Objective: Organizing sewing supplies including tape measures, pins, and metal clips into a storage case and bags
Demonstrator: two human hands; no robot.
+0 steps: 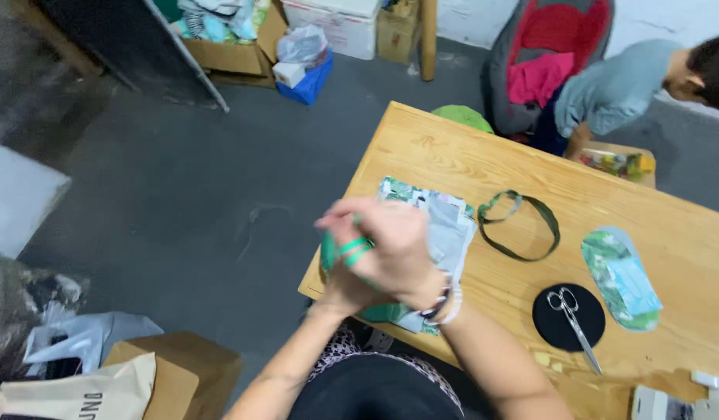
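I see both hands joined above the near-left edge of the wooden bench (pixel 422 148). The right hand (pixel 402 253) lies over the left hand (pixel 345 268), and both sets of fingers (pixel 340 214) are curled shut around a green strap (pixel 345 250). The strap is narrow, flat and bright green; it shows as short bands crossing between the fingers, and its remaining length is hidden by the hands. Motion blur prevents me from telling how it is wound.

Directly beneath the fingers, a stack of fabric pieces (pixel 449 225) lies on the bench: pale grey panels with a green leaf print at the edges. Just beyond the fingers, further onto the bench, a dark green strap loop (pixel 523 225) lies flat and open. Well beyond it to the right, an oval leaf-print piece (pixel 620 278) carries a light blue patch. Nearer to me than that loop, a black fabric disc (pixel 568 317) supports a pair of scissors (pixel 573 315), blades shut.

A bead bracelet (pixel 445 303) sits on the right wrist. Another person in a grey top (pixel 616 89) bends down past the far end of the bench.
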